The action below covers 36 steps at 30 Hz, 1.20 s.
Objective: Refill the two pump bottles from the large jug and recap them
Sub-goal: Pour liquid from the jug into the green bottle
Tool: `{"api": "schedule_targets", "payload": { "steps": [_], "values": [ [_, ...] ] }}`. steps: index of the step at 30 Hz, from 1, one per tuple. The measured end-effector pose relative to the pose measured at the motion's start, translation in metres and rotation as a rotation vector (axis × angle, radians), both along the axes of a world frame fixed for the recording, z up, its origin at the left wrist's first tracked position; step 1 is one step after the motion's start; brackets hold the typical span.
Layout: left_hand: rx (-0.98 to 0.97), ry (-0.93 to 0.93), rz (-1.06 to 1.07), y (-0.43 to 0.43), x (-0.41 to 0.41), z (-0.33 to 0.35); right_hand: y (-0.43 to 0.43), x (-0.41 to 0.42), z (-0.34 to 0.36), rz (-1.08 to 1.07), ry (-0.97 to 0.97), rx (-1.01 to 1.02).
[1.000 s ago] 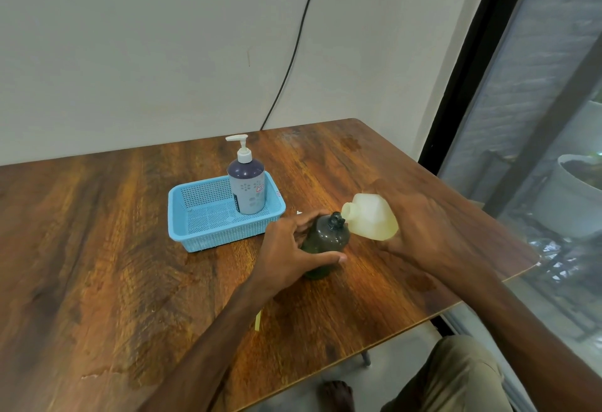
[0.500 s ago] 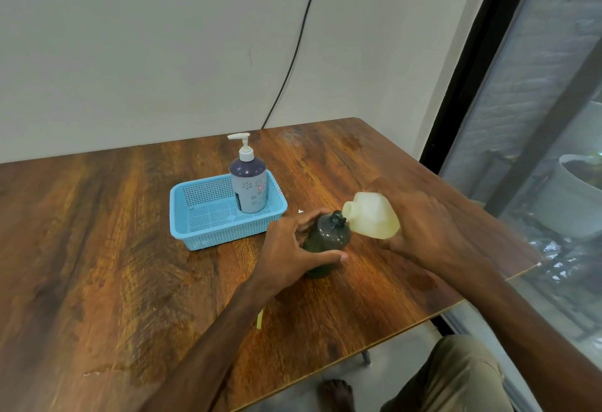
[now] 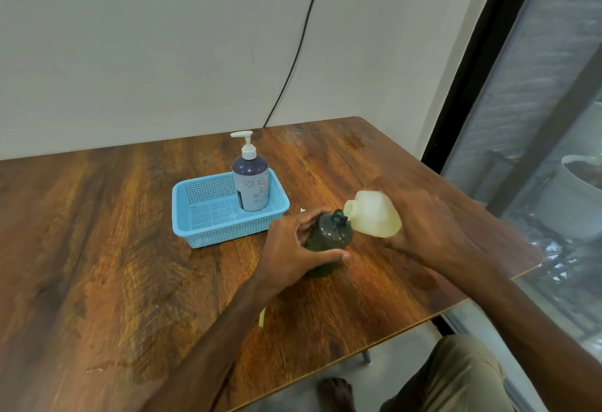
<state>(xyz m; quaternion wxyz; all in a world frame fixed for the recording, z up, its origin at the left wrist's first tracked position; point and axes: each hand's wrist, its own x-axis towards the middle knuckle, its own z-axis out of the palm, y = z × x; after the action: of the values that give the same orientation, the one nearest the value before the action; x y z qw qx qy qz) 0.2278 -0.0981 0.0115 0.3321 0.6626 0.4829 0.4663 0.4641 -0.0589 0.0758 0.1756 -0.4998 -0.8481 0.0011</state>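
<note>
- Left hand [image 3: 290, 245] grips the dark bottle [image 3: 327, 239] standing on the surface [image 3: 130, 265].
- Right hand [image 3: 423, 229] grips the tilted jug [image 3: 374, 214], spout at the bottle neck.

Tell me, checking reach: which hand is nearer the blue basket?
Left. The left hand grips the dark bottle beside the basket; the right hand holds the jug beyond it.

**Bare Arms, Khaki Trousers**

The person is wearing khaki trousers [image 3: 456, 375], the cloth creasing loosely over the leg. The left hand [image 3: 293, 245] and right hand [image 3: 426, 229] are showing bare, and so are the left forearm [image 3: 228, 330] and right forearm [image 3: 521, 307]. One foot [image 3: 337, 392] is going bare too.
</note>
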Motion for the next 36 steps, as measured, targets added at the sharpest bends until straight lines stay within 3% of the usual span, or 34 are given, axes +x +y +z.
{"api": "schedule_targets", "payload": {
  "steps": [36],
  "values": [
    [0.035, -0.02, 0.001, -0.008, -0.002, 0.002, -0.006, -0.006, 0.011, 0.077, -0.001, 0.033]
  ]
}}
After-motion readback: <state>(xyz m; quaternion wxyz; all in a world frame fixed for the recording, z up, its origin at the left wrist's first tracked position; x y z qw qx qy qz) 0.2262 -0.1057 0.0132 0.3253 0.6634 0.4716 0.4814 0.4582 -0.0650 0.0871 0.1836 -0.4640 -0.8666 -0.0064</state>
